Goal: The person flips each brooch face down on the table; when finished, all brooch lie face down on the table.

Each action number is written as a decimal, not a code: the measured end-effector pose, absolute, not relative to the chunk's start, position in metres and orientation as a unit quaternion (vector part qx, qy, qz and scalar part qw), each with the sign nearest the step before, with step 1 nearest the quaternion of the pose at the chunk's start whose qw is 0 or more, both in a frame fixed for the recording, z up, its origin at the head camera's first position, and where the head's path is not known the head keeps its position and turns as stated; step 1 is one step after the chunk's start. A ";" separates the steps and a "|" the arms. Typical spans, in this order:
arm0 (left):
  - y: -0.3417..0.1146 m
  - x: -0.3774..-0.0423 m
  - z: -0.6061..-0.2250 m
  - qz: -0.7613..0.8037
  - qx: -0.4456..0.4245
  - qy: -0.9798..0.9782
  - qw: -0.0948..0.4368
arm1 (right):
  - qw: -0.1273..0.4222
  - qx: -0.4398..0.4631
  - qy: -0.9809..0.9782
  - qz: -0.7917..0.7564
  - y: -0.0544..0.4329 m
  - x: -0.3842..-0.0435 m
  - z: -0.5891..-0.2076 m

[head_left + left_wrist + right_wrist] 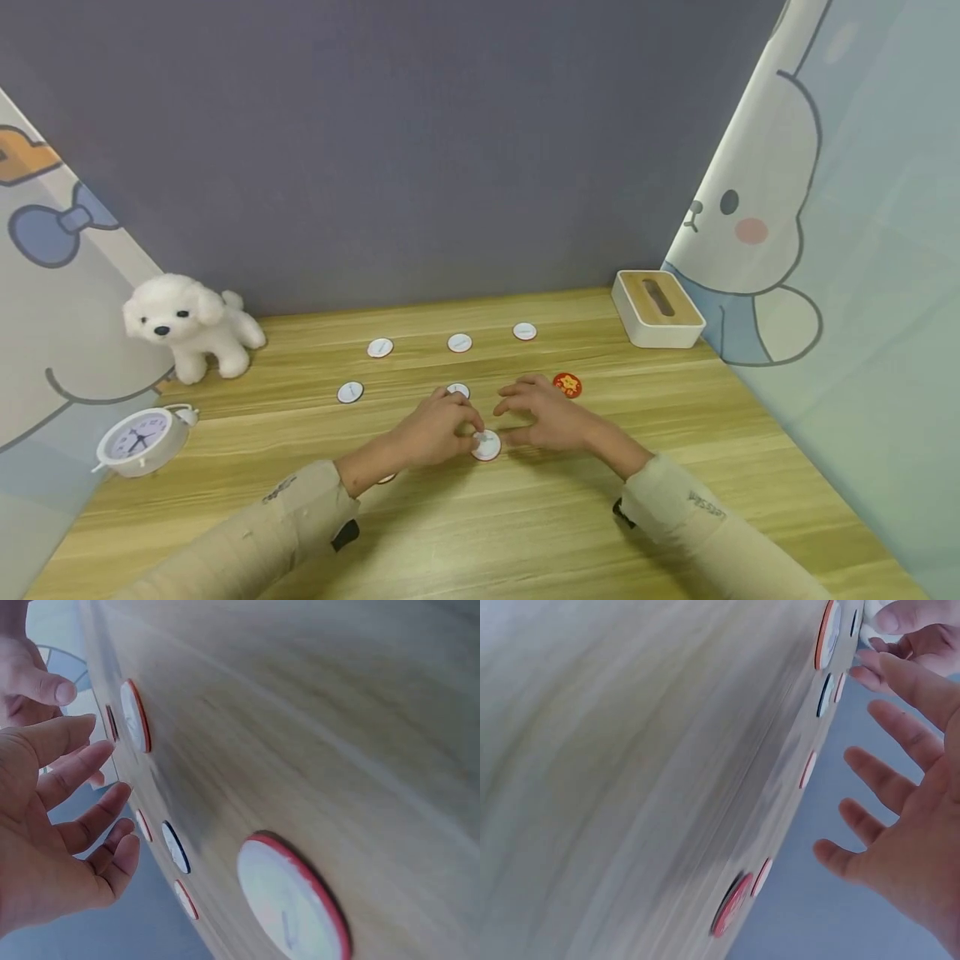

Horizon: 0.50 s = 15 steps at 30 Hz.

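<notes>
A round white disc (487, 447) with a red rim lies flat on the wooden table between the two hands. My left hand (437, 429) is at its left edge, with thumb and fingers loosely bent; in the left wrist view these fingers (71, 776) appear apart from the disc (135, 716) and grip nothing. On the other side, my right hand (549, 414) hovers with spread fingers (889, 791) and holds nothing. Just beyond the right hand lies a red disc (568, 384) with a yellow figure. Another white disc (458, 390) is partly hidden behind the left hand.
Several more white discs (460, 342) lie farther back and to the left, one half covered by the left forearm. A white toy dog (191, 321) and a white alarm clock (142, 442) stand at the left. At the back right is a tissue box (663, 333) with a wooden lid.
</notes>
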<state>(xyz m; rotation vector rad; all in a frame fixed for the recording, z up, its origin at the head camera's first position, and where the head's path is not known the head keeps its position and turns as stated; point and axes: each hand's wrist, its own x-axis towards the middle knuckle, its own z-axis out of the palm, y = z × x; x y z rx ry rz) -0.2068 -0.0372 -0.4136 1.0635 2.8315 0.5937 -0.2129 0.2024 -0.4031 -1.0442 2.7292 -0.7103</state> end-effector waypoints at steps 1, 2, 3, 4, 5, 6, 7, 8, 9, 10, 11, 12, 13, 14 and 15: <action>-0.035 -0.208 -0.413 0.193 0.347 0.917 0.028 | 0.063 -0.345 0.907 -0.235 0.205 -0.212 -0.403; -0.034 -0.209 -0.412 0.193 0.347 0.917 0.028 | 0.058 -0.345 0.908 -0.232 0.208 -0.212 -0.402; -0.032 -0.210 -0.411 0.194 0.347 0.917 0.029 | 0.054 -0.342 0.909 -0.231 0.211 -0.211 -0.402; -0.030 -0.211 -0.410 0.194 0.345 0.918 0.031 | 0.051 -0.339 0.911 -0.230 0.213 -0.211 -0.402; -0.027 -0.212 -0.408 0.194 0.343 0.918 0.034 | 0.051 -0.334 0.912 -0.233 0.216 -0.210 -0.401; -0.025 -0.213 -0.407 0.195 0.340 0.919 0.039 | 0.053 -0.328 0.913 -0.238 0.219 -0.210 -0.401; -0.022 -0.214 -0.406 0.195 0.339 0.919 0.042 | 0.056 -0.320 0.914 -0.242 0.221 -0.210 -0.400; -0.019 -0.216 -0.405 0.194 0.339 0.919 0.046 | 0.057 -0.314 0.916 -0.245 0.223 -0.210 -0.400; -0.016 -0.218 -0.405 0.194 0.341 0.919 0.049 | 0.058 -0.306 0.917 -0.248 0.226 -0.210 -0.400; -0.013 -0.219 -0.404 0.194 0.343 0.918 0.051 | 0.057 -0.302 0.918 -0.249 0.228 -0.210 -0.399; -0.010 -0.221 -0.403 0.194 0.346 0.916 0.053 | 0.056 -0.298 0.920 -0.250 0.230 -0.209 -0.399; -0.006 -0.224 -0.402 0.196 0.349 0.915 0.053 | 0.055 -0.293 0.921 -0.251 0.232 -0.209 -0.398; -0.003 -0.226 -0.401 0.198 0.351 0.914 0.053 | 0.054 -0.289 0.922 -0.252 0.234 -0.209 -0.397; 0.000 -0.228 -0.400 0.199 0.354 0.912 0.054 | 0.053 -0.286 0.923 -0.254 0.236 -0.209 -0.397; 0.003 -0.230 -0.399 0.200 0.355 0.912 0.053 | 0.051 -0.283 0.923 -0.254 0.238 -0.208 -0.396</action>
